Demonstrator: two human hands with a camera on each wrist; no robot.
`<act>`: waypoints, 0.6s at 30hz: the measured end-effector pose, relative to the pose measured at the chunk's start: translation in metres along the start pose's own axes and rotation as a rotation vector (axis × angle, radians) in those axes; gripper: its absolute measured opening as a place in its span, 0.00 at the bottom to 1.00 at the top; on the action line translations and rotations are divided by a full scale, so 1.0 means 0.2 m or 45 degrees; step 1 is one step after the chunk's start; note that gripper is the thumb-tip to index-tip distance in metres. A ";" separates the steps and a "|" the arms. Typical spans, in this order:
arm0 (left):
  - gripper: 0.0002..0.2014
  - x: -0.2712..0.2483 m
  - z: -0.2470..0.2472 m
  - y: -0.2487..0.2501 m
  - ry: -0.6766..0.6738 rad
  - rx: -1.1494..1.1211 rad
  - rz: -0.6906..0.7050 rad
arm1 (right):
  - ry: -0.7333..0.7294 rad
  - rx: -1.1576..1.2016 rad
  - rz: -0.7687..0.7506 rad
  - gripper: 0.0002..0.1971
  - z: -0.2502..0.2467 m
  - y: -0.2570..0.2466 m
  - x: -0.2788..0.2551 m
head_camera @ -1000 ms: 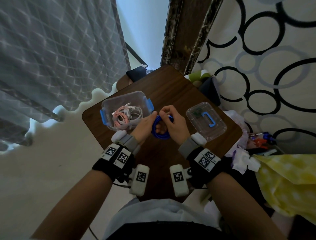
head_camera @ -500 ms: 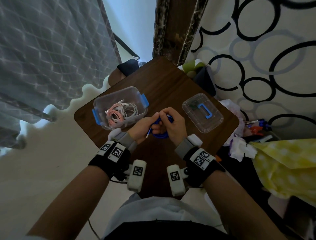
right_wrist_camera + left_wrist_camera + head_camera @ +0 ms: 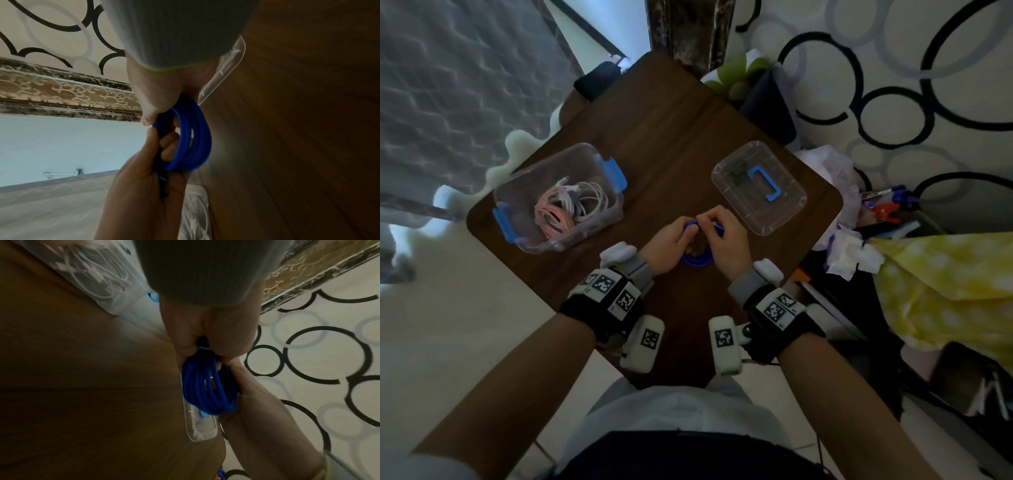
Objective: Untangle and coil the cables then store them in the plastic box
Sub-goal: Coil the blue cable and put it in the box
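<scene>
While both hands (image 3: 698, 240) hold blue cable (image 3: 207, 391), coiled

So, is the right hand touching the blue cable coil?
Touching. In the right wrist view, the right hand pinches the blue cable coil between thumb and fingers.

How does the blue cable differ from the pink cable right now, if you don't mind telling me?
The blue cable is held above the table by both hands, left and right; the pink cable lies untouched in the box. The blue one is alone; the pink one lies against white cables. Both are coiled.
</scene>
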State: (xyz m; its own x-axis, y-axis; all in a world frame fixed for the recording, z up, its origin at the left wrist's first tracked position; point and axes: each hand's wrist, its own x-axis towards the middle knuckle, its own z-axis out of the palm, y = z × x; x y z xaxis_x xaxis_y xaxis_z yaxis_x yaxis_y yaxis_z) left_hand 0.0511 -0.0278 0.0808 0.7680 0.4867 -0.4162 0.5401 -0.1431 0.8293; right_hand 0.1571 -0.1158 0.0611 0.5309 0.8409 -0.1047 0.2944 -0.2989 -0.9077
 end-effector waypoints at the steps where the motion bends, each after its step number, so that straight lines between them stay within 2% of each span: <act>1: 0.11 0.00 -0.02 -0.01 -0.008 0.024 -0.007 | -0.036 0.014 0.035 0.10 -0.01 -0.02 0.01; 3: 0.10 0.01 -0.07 -0.01 -0.023 -0.077 -0.044 | -0.044 -0.044 0.065 0.11 -0.05 -0.03 0.06; 6: 0.09 0.02 -0.16 -0.03 0.009 -0.258 -0.046 | 0.141 -0.292 0.024 0.11 -0.19 -0.02 0.18; 9: 0.10 0.04 -0.22 -0.05 0.072 -0.291 -0.031 | 0.307 -0.599 -0.047 0.13 -0.34 0.01 0.32; 11: 0.10 0.03 -0.25 -0.06 0.081 -0.245 -0.027 | 0.262 -0.809 -0.068 0.13 -0.38 0.00 0.39; 14: 0.14 -0.01 -0.28 -0.07 0.077 -0.189 -0.001 | 0.104 -1.081 -0.069 0.15 -0.35 -0.03 0.45; 18: 0.13 -0.04 -0.30 -0.07 0.116 -0.189 0.034 | 0.018 -1.227 -0.006 0.13 -0.31 -0.04 0.45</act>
State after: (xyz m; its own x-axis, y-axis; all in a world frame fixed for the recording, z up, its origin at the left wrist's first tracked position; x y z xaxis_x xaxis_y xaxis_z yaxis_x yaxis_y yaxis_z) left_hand 0.0172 0.0222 0.0950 0.7432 0.5617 -0.3634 0.4583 -0.0317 0.8883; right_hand 0.2518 -0.0666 0.0848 0.5355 0.8396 -0.0911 0.8195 -0.5427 -0.1842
